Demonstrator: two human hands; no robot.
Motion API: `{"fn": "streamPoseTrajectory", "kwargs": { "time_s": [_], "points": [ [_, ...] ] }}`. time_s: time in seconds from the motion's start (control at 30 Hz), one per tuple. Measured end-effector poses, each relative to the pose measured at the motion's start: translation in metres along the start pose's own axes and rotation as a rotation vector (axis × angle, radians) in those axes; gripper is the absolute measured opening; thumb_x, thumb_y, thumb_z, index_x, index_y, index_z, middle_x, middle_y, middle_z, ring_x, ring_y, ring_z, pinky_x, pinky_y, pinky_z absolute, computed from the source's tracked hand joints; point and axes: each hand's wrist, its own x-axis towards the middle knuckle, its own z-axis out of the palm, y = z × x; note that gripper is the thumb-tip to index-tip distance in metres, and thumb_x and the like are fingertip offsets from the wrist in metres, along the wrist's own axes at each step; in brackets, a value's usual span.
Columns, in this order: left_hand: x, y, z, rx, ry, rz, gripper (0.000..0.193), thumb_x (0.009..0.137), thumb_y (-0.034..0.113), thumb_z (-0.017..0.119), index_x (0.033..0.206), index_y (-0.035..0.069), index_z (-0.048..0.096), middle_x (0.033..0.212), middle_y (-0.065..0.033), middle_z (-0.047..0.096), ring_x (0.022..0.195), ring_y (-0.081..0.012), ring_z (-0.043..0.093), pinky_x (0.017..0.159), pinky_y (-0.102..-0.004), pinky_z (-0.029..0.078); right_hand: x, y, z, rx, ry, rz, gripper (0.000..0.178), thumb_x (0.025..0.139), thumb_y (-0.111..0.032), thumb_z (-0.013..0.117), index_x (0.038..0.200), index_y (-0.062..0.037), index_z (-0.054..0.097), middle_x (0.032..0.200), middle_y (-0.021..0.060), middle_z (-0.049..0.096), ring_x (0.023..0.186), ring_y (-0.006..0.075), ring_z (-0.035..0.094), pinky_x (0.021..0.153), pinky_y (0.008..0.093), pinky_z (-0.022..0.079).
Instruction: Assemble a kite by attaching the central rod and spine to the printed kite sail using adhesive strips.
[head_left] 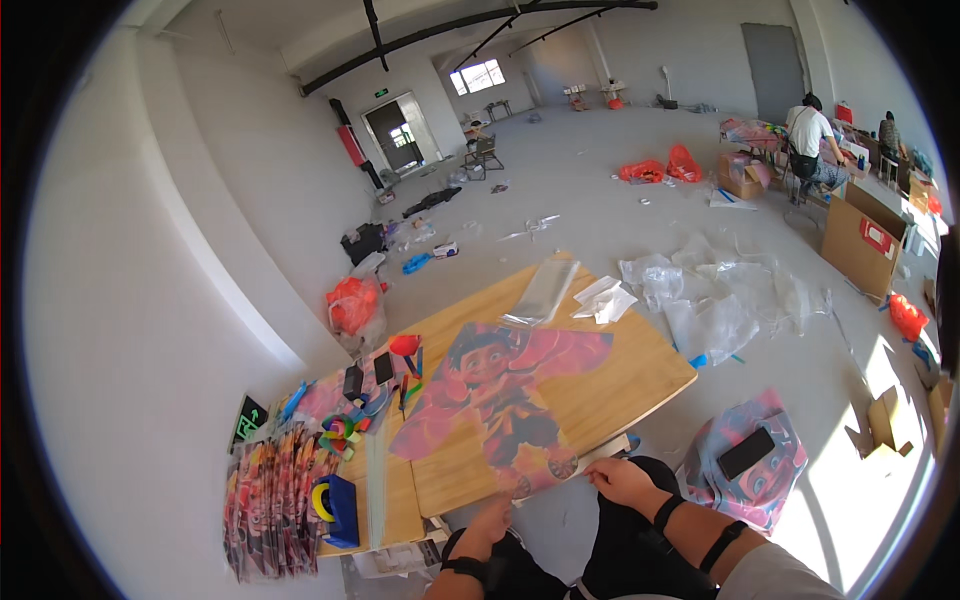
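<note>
A thin printed sheet (505, 390) in red, pink and dark colours lies spread on the wooden table (620, 390). It shows a cartoon figure with wide wing-like sides, and its foot end reaches the table's near edge. My left hand (487, 525) is closed at the lower left of that end, fingers curled in at the sheet's edge. To the right, my right hand (625, 482) pinches at the lower right of the same end, by the table edge. The fingertips of both hands are small and partly hidden.
Folded printed sheets (275, 500) hang over the table's left end, beside a blue tape dispenser (342, 510), long pale strips (376, 490) and coloured tape rolls (342, 435). Clear plastic sleeves (543, 292) lie at the far edge. A phone (747, 454) rests on sheets at right.
</note>
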Motion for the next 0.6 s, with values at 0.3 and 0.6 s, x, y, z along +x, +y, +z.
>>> {"fn": "streamPoseTrajectory", "kwargs": {
  "time_s": [0.3,0.6],
  "points": [
    [-0.022,0.009,0.108,-0.035,0.444,0.265,0.019,0.097,0.026,0.067,0.096,0.009,0.060,0.086,-0.0032,0.062,0.076,-0.0127,0.061,0.066,-0.0285,0.052,-0.013,0.023,-0.016,-0.007,0.018,0.108,0.019,0.091,-0.019,0.056,0.100,-0.0104,0.071,0.089,0.0168,0.070,0.086,0.0365,0.067,0.076,0.0439,0.054],
    [-0.009,0.025,0.105,-0.470,0.189,0.119,0.018,0.095,0.024,0.070,0.102,0.011,0.060,0.091,-0.0026,0.061,0.077,-0.0167,0.056,0.077,-0.0351,0.054,-0.012,0.020,-0.020,-0.025,0.039,0.119,0.020,0.090,-0.020,0.056,0.099,-0.0111,0.071,0.087,0.0170,0.070,0.084,0.0370,0.067,0.075,0.0441,0.054]
  ]
}}
